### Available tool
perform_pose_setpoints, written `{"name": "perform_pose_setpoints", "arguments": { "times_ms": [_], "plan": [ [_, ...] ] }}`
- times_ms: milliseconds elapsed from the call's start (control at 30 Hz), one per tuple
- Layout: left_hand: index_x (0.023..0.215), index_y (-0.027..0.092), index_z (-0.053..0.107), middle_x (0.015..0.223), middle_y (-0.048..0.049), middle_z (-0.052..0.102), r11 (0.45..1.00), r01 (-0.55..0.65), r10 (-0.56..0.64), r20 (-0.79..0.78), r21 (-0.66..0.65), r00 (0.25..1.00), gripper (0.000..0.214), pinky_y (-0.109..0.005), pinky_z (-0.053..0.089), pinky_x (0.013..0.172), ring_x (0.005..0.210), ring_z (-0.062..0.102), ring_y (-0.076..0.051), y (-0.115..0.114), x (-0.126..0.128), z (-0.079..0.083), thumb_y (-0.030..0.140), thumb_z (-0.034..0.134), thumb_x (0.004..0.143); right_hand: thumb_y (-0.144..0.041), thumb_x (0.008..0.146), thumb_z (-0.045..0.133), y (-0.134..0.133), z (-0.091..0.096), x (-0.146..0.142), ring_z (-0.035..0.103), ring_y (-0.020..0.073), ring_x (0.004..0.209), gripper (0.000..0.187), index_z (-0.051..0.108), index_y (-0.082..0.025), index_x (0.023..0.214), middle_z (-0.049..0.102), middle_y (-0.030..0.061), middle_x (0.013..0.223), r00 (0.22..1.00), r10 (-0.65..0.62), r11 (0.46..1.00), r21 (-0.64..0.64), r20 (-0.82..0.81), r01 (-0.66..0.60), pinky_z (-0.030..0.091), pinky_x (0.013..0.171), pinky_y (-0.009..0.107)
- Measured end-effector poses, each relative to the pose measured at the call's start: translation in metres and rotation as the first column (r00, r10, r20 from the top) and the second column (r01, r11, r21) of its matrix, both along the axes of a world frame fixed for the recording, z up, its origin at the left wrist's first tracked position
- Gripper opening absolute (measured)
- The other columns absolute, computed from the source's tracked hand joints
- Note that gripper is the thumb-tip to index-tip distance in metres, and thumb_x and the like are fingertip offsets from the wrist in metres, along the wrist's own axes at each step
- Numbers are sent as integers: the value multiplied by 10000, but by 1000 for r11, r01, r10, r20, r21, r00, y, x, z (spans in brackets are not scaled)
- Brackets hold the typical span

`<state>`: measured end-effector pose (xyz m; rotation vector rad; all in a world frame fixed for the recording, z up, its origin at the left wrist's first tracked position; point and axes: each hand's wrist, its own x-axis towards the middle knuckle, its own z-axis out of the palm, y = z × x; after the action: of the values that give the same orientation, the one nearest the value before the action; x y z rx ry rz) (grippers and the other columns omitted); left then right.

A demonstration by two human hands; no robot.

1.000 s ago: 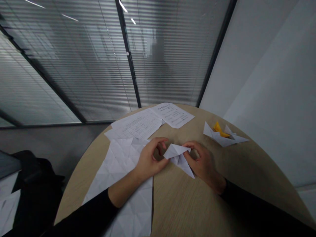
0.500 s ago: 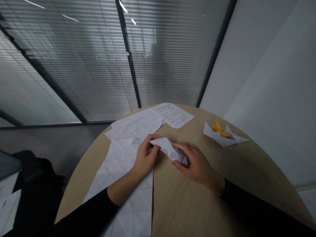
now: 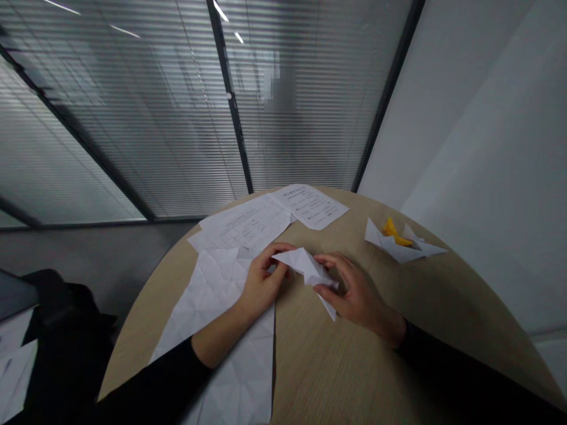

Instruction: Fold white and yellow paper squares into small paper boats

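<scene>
Between my hands is a piece of folded white paper (image 3: 305, 264), held just above the table, with a pointed tip toward the left and a narrow flap hanging at its lower right. My left hand (image 3: 264, 282) is closed on its left end, thumb in front and fingers behind. My right hand (image 3: 352, 292) pinches the right end between thumb and fingers. Beneath my left forearm lies a large creased white sheet (image 3: 234, 366). Some of the folded paper is hidden behind my fingers.
Printed sheets (image 3: 248, 221) overlap at the far edge of the round wooden table (image 3: 336, 378). Folded white paper boats (image 3: 401, 252) stand at the right, with a small yellow one (image 3: 398, 237) among them. A dark chair (image 3: 66, 307) is at the left, beyond the table.
The right end of the folded paper has changed shape under my right hand, and a narrow flap now sticks out downward. My left hand has barely moved.
</scene>
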<state>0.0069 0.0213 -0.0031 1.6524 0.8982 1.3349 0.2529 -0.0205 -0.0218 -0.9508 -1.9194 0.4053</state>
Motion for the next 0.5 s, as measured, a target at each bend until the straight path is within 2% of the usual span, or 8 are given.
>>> {"name": "perform_pose_setpoints", "arguments": {
  "times_ms": [200,367,500],
  "plan": [
    [1155,212,840,1110,-73,833,999,-47,48,-43,26,998,208,-263,586,697,791,699,-157,-1,-1,3,231,701,1001,-218,989,781,1,1,-2,752,298,1153,494,637,-306,1454,772,106,1338,999,-35,999,-6,1,35,656,986,468],
    [1188,203,849,1160,-91,841,999,-44,43,-15,-28,999,231,-263,565,646,716,671,-142,1,-1,1,307,725,1023,-176,939,778,1,4,-2,742,326,1240,595,620,-292,1501,743,130,1382,1000,-23,1000,-3,10,23,646,1056,504],
    [1202,194,861,1176,-103,847,998,-44,44,1,-55,999,266,-264,558,628,688,660,-136,0,-1,3,345,738,1021,-170,939,781,3,2,-2,730,331,1282,607,614,-293,1509,730,133,1401,1000,-29,999,-17,4,29,633,1095,521]
  ]
}}
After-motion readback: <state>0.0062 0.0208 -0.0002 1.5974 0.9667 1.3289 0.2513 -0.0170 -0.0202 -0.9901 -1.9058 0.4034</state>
